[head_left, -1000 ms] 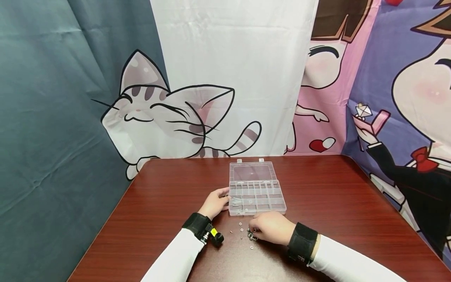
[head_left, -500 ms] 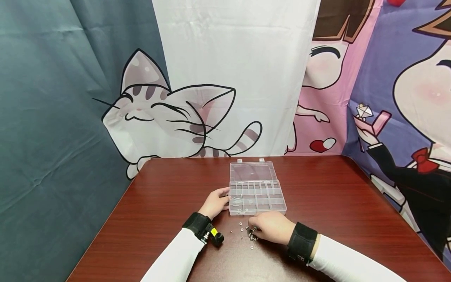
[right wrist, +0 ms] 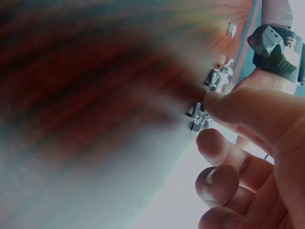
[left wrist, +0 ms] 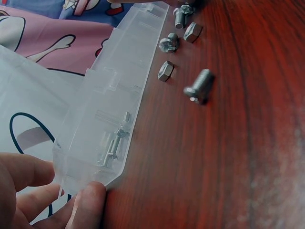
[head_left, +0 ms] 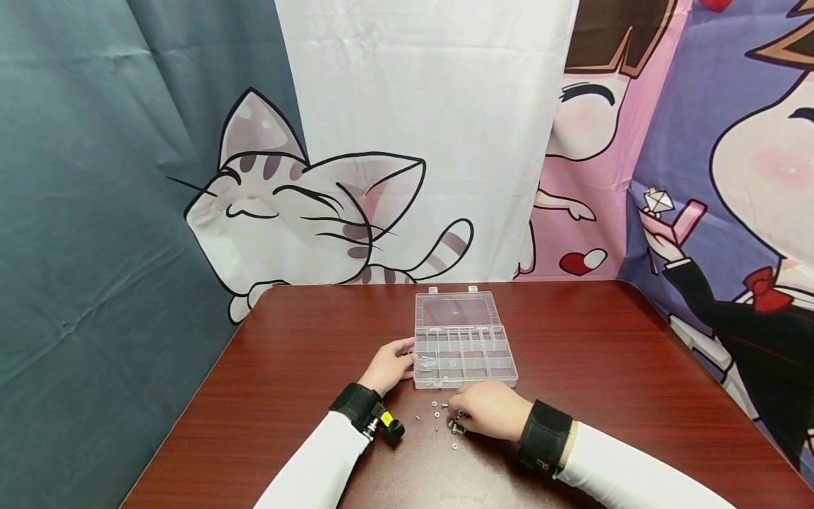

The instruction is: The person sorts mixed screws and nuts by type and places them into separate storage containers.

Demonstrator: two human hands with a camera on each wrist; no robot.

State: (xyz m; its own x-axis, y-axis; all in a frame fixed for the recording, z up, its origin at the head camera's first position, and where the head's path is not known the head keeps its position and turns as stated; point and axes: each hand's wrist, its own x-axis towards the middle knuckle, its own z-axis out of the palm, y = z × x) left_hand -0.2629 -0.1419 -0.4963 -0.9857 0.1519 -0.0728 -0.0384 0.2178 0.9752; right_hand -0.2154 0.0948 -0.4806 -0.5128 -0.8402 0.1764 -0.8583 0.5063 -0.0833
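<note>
A clear plastic compartment box [head_left: 481, 382] stands on the table with its lid folded back. At its left side my left hand [head_left: 386, 367] grips the corner, thumb and fingertips on the plastic in the left wrist view. Several long screws [left wrist: 116, 143] lie inside, near that corner. My right hand [head_left: 490, 410] is in front of the box, fingers bent over a small pile of screws and nuts [head_left: 454, 428]. In the right wrist view, its thumb touches the metal pieces [right wrist: 196, 114], and the index fingertip is apart from the thumb.
Loose pieces lie between the hands: a hex nut [left wrist: 166, 70], a short screw [left wrist: 200, 87] and another nut [head_left: 454, 446]. The reddish-brown table [head_left: 318, 325] ends at a cartoon-printed curtain [head_left: 407, 141]. A black wrist camera [head_left: 391, 431] sticks out from the left wrist.
One screw now lies apart from the pile, closer to the box, beside my right fingertips. Pieces in the pile have shifted slightly. My left hand and the box have stayed put.
</note>
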